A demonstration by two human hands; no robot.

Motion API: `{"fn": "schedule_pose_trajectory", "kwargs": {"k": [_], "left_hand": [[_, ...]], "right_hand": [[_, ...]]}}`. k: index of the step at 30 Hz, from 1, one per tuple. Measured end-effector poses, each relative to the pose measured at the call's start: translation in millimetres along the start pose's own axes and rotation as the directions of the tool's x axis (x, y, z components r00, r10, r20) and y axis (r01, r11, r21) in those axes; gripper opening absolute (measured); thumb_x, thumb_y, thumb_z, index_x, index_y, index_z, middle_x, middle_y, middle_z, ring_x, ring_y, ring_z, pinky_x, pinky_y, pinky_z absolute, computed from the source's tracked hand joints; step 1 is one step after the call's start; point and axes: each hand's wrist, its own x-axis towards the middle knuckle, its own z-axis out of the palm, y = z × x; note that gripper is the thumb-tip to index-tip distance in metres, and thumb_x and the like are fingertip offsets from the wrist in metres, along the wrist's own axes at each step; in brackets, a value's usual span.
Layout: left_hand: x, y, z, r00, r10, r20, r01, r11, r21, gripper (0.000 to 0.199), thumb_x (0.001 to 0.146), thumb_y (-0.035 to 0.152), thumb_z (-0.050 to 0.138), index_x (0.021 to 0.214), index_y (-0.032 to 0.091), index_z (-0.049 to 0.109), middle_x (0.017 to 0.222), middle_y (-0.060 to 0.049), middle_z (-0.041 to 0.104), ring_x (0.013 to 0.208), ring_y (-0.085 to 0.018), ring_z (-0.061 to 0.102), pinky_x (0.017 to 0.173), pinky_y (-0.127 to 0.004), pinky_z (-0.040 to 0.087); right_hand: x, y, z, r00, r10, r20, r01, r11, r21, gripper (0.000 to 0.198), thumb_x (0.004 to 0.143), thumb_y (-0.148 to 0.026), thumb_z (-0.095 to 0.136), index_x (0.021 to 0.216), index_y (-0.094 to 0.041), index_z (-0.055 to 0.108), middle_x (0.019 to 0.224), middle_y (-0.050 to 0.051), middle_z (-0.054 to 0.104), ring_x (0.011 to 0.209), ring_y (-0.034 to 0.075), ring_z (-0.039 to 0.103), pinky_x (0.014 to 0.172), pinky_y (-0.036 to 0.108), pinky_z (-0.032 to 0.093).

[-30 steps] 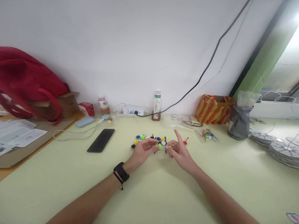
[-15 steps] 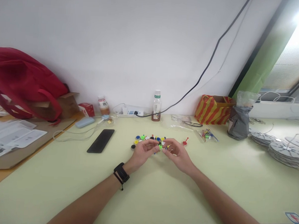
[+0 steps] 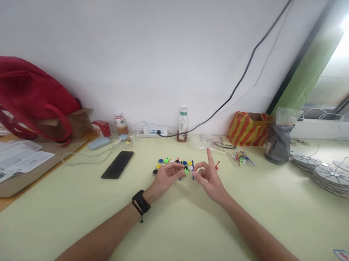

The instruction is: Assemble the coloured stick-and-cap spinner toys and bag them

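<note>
We've got both hands in mid-table. Left hand (image 3: 165, 178): thumb and fingertips pinching a small bright green plastic piece (image 3: 186, 171) right at their tips, likely so most of it sticks out toward the other hand. It's too small for us to name its shape. The piece sits in the gap between the two hands, in front of the loose parts.

Right hand (image 3: 211, 185): index raised, thumb and the other fingers curled in close to each other; we can't tell whether anything is nipped there. The lifted index probably just keeps clear of the thumb's work.

Behind the fingers, we see the loose parts in a loose cluster: a blue round piece (image 3: 160, 161), a yellow round piece (image 3: 158, 166), a black round piece (image 3: 155, 171), a white round piece (image 3: 190, 168) near the right hand. Bunched there, we'd judge, for easy reach. A red arrow-tipped piece (image 3: 217, 165) is apart, beyond the right hand.

Black smartphone (image 3: 117, 165) lies flat to the left, clear bag of coloured parts (image 3: 242, 159) to the right; both leave the table (image 3: 169, 223) before the wrists free for the forearms.
</note>
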Motion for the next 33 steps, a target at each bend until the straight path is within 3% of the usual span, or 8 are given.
{"fn": "schedule_pose_trajectory", "kwargs": {"k": [3, 6, 10, 14, 17, 25, 29, 33], "left_hand": [[-0.9, 1.1, 1.0, 1.000, -0.006, -0.005, 0.006, 1.000, 0.010, 0.033, 0.074, 0.036, 0.088, 0.098, 0.015, 0.076, 0.090, -0.006, 0.075, 0.077, -0.016, 0.069, 0.078, -0.031, 0.058], [-0.7, -0.8, 0.3, 1.000, -0.011, -0.004, 0.011, 1.000, 0.022, 0.033, 0.075, 0.035, 0.087, 0.098, 0.015, 0.076, 0.090, -0.006, 0.074, 0.078, -0.016, 0.069, 0.078, -0.030, 0.058], [0.1, -3.3, -1.2, 1.000, 0.014, 0.016, -0.014, 1.000, 0.013, 0.032, 0.076, 0.035, 0.086, 0.100, 0.016, 0.075, 0.093, -0.006, 0.074, 0.080, -0.017, 0.070, 0.079, -0.031, 0.059], [-0.7, -3.5, -1.0, 0.999, 0.008, 0.035, -0.009, 1.000, 0.024, 0.034, 0.076, 0.035, 0.087, 0.101, 0.015, 0.075, 0.098, -0.008, 0.075, 0.085, -0.018, 0.071, 0.085, -0.034, 0.060], [-2.0, -4.1, -0.8, 0.999, 0.007, 0.047, -0.009, 1.000, 0.027, 0.034, 0.076, 0.036, 0.087, 0.100, 0.015, 0.074, 0.099, -0.008, 0.075, 0.088, -0.020, 0.073, 0.087, -0.036, 0.060], [-5.2, -4.6, 1.9, 0.994, 0.027, 0.106, -0.042, 0.990, 0.136, 0.037, 0.078, 0.038, 0.084, 0.106, 0.016, 0.072, 0.109, -0.010, 0.074, 0.093, -0.022, 0.073, 0.086, -0.036, 0.059], [-6.9, -2.8, 2.7, 0.985, 0.154, 0.075, -0.171, 0.895, 0.413, 0.030, 0.087, 0.040, 0.075, 0.109, 0.020, 0.073, 0.112, -0.009, 0.072, 0.094, -0.021, 0.069, 0.085, -0.035, 0.056], [-8.3, -2.2, 0.8, 0.956, 0.271, 0.110, -0.281, 0.742, 0.609, 0.019, 0.092, 0.036, 0.068, 0.105, 0.024, 0.074, 0.108, -0.007, 0.072, 0.104, -0.025, 0.065, 0.090, -0.038, 0.053]], "right_hand": [[0.7, -1.8, -2.3, 0.998, -0.017, 0.067, 0.018, 1.000, -0.017, 0.025, 0.097, -0.046, 0.059, 0.093, -0.024, 0.071, 0.090, 0.001, 0.052, 0.070, 0.013, 0.049, 0.065, 0.028, 0.044], [3.6, -3.1, -6.2, 0.996, -0.041, 0.078, 0.044, 0.998, -0.045, 0.060, 0.099, -0.050, 0.054, 0.049, -0.019, 0.046, 0.075, 0.003, 0.046, 0.072, 0.016, 0.048, 0.064, 0.030, 0.041], [5.8, -2.0, -5.2, 1.000, 0.003, 0.011, -0.002, 0.996, -0.092, 0.036, 0.094, -0.050, 0.063, 0.074, -0.020, 0.059, 0.077, 0.001, 0.053, 0.066, 0.014, 0.047, 0.059, 0.028, 0.039], [4.2, 2.3, 0.2, 0.995, 0.082, 0.062, -0.075, 0.991, -0.113, 0.033, 0.092, -0.052, 0.064, 0.110, -0.023, 0.062, 0.107, 0.006, 0.064, 0.073, 0.015, 0.057, 0.057, 0.027, 0.046], [3.4, 5.5, 1.4, 0.995, 0.053, 0.087, -0.035, 0.981, -0.190, 0.033, 0.093, -0.052, 0.061, 0.108, -0.024, 0.065, 0.107, 0.007, 0.067, 0.075, 0.016, 0.059, 0.061, 0.029, 0.050], [3.4, 2.6, 0.0, 0.996, 0.008, 0.089, 0.012, 0.974, -0.226, 0.031, 0.095, -0.052, 0.060, 0.101, -0.022, 0.065, 0.072, 0.001, 0.063, 0.064, 0.017, 0.060, 0.062, 0.030, 0.052], [10.3, -6.5, -24.5, 0.983, -0.155, -0.098, 0.106, 0.918, -0.383, 0.027, 0.095, -0.048, 0.058, 0.096, -0.021, 0.063, 0.079, 0.005, 0.067, 0.068, 0.018, 0.063, 0.065, 0.031, 0.053], [20.1, -12.8, -67.5, 0.859, -0.343, -0.379, 0.037, 0.781, -0.623, 0.023, 0.093, -0.042, 0.059, 0.092, -0.020, 0.064, 0.081, 0.007, 0.069, 0.070, 0.020, 0.064, 0.059, 0.030, 0.050]]}}
